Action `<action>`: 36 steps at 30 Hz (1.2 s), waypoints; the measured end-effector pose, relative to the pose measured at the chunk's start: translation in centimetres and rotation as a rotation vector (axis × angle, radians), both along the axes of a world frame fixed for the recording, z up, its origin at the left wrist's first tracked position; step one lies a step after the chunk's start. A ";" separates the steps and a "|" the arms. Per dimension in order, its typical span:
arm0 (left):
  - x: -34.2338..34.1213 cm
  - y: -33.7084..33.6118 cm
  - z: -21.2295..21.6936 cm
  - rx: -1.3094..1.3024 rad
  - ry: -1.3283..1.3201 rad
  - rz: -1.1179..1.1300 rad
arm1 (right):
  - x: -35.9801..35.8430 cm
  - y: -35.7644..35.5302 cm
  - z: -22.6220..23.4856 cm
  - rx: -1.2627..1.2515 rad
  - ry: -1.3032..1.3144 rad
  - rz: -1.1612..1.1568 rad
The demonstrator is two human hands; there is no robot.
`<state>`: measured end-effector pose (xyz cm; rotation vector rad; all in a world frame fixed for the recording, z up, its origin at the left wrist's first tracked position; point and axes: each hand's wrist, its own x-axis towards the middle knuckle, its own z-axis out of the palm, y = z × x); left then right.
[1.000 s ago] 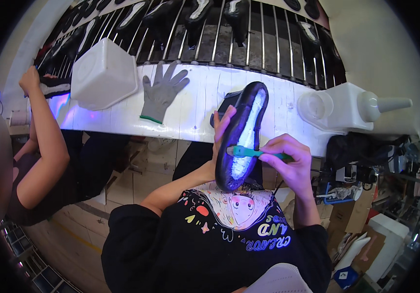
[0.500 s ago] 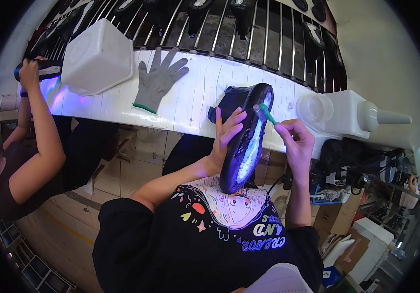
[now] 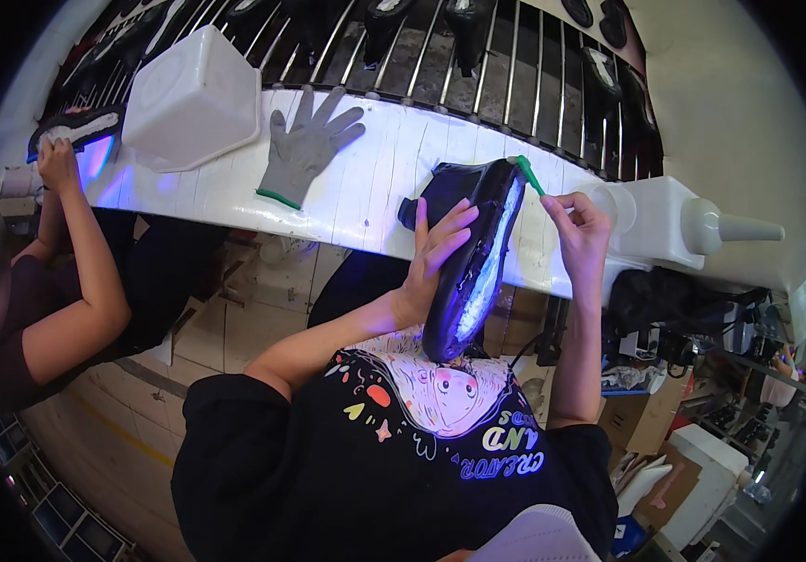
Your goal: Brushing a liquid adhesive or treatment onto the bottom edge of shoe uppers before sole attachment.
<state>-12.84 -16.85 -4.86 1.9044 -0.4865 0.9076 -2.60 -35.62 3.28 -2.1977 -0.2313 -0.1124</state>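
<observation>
A black boot (image 3: 452, 314) lies sole up across the near edge of the white bench, its toe toward me. A pale, wet-looking strip runs along its underside. My left hand (image 3: 439, 260) is closed around the boot's left side, thumb and fingers against the black upper. In my right hand (image 3: 579, 225) is a small brush with a green handle (image 3: 530, 178), pinched between thumb and fingers. The brush head is at the far end of the sole, by its right edge; its bristles are mostly hidden.
On the white bench (image 3: 380, 211) lie a grey glove (image 3: 302, 155) and a white plastic container (image 3: 199, 98). A round white cup (image 3: 620, 208) and a white bottle with a nozzle (image 3: 670, 220) stand right. Behind runs a metal roller rack (image 3: 539, 80) holding several boots. A co-worker's hand (image 3: 58, 164) handles another shoe at left.
My right hand has moved the brush away from me, to the far end of the boot's sole, and slightly right. The boot and my left hand have barely shifted.
</observation>
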 end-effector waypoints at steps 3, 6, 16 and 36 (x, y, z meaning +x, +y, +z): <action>0.1 0.1 0.0 0.011 0.007 -0.002 | -1.4 -0.2 1.1 0.123 0.162 0.099; 0.1 -0.1 0.6 0.003 0.010 0.006 | -3.2 0.3 2.4 0.226 0.256 0.158; 0.7 0.4 2.7 -0.107 0.103 -0.084 | -6.4 0.5 5.6 0.283 0.233 0.348; 2.2 5.4 11.8 0.253 0.509 -0.492 | -6.9 2.3 12.1 0.063 -0.254 0.573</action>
